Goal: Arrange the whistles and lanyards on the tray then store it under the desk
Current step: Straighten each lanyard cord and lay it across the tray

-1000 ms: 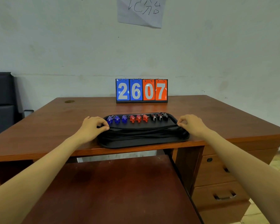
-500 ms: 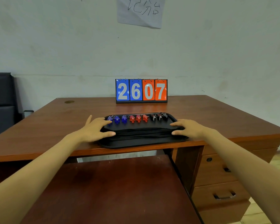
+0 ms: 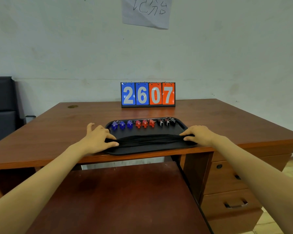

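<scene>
Left hand and right hand each pinch an end of the black lanyards between thumb and forefinger. The lanyards lie across the tray at the desk's near edge. Beyond the fingers, whistles line the tray's far side, and a scoreboard stands farther back. Below the hands juts a lower shelf.

A person's left hand and right hand grasp opposite ends of the black lanyards, bundled across the front of a black tray at the near edge of a wooden desk. Thumb and fingers appear to pinch each end, though the dark cords obscure the grip. Behind the bundle, blue whistles, red whistles and black whistles sit in one row. A scoreboard reading 26-07 stands at the desk's far edge.
</scene>
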